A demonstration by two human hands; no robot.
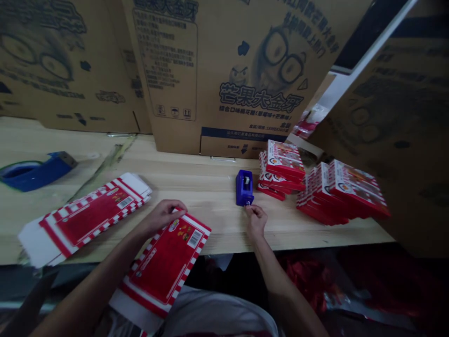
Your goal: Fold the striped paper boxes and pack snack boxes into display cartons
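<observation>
My left hand (163, 217) lies over the top edge of a flat red-and-white printed carton blank (164, 262), which hangs over the table's front edge. My right hand (255, 221) has its bunched fingertips at the near end of a small blue tape dispenser (244, 188). Whether those fingers pinch anything there is hard to see. Just right of the dispenser stands a stack of folded red boxes (280, 171). A second, larger stack of red boxes (342, 192) lies farther right.
Another flat carton blank (84, 217) lies left on the pale wooden table (196, 168), near a large blue tape dispenser (37, 172). Big printed cardboard cartons (224, 70) wall off the back and right. Below the front edge are dark shapes and red plastic (310, 281).
</observation>
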